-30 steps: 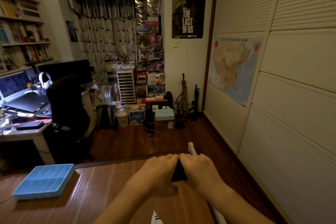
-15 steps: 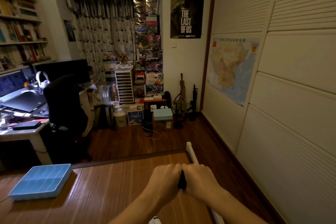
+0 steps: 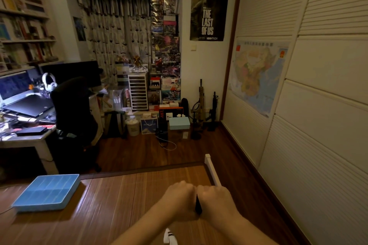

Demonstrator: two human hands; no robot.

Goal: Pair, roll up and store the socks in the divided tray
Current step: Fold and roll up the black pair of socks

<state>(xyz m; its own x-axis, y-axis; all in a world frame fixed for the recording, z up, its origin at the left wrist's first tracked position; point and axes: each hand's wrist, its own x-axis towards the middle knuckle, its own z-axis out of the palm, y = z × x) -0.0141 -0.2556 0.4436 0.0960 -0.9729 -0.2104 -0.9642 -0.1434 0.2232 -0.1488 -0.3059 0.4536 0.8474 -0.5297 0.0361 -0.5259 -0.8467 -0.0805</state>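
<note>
Between left hand (image 3: 179,201) and right hand (image 3: 218,204), dark sock (image 3: 198,206) stands upright.

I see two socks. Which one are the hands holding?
The dark sock, gripped between the left hand and the right hand. The white sock with black stripes lies apart near the picture's bottom edge, and no hand touches it.
</note>
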